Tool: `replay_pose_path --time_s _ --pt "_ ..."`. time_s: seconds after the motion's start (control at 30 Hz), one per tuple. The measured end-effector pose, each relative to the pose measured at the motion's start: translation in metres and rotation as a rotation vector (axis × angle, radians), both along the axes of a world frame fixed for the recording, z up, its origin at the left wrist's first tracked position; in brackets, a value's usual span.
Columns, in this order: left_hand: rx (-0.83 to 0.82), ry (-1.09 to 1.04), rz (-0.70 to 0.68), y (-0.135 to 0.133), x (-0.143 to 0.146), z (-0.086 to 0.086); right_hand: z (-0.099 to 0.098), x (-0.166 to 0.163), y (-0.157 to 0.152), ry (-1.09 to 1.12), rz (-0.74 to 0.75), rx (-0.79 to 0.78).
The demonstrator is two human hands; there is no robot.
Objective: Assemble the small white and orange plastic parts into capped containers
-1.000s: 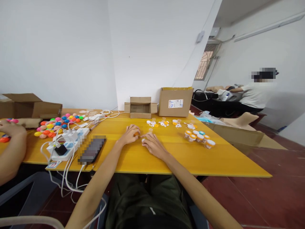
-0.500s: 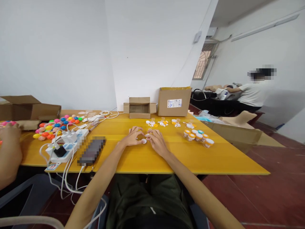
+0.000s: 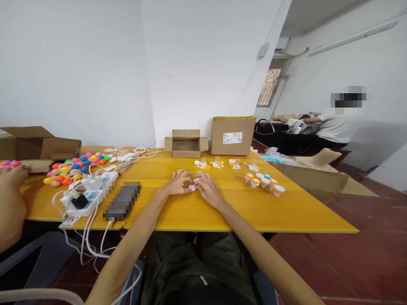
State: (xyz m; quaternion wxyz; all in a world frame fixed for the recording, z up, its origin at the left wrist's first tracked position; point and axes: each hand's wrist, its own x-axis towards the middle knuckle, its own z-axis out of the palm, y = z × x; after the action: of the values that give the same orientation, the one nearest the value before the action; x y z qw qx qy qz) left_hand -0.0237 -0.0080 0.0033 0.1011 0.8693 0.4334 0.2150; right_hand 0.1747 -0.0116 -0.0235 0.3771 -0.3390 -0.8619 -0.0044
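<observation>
My left hand and my right hand meet fingertip to fingertip on the yellow table, a little ahead of me. Both have curled fingers. A small white lid shows under the left fingertips. The right fingers pinch something tiny beside it that I cannot make out. To the right stands a cluster of small jars with orange, white and teal lids. Loose lids and small jars lie scattered just beyond my hands.
Two cardboard boxes stand at the table's far edge. A phone, a power strip with cables and coloured balls lie on the left, near another person's hand. A person sits at the back right.
My hands have come together: the left one moved right and down to the white lid, the right one closed in on it. The orange piece seen under my left fingers is out of sight.
</observation>
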Motion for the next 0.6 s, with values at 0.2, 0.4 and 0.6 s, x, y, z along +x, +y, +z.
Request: replay_pose_path --time_s 0.2,0.4,0.6 --pt "-0.003 0.005 -0.008 -0.0009 0.0012 0.002 0.0007 -0.0003 0.0004 0.005 0.036 -0.003" --pt "-0.032 -0.007 -0.001 0.0019 -0.0002 -0.0012 -0.0017 -0.0005 0.003 0.016 0.049 0.001" --pt "-0.051 -0.016 0.002 0.0014 0.001 0.0002 -0.0026 -0.0001 0.0044 0.025 0.062 -0.004"
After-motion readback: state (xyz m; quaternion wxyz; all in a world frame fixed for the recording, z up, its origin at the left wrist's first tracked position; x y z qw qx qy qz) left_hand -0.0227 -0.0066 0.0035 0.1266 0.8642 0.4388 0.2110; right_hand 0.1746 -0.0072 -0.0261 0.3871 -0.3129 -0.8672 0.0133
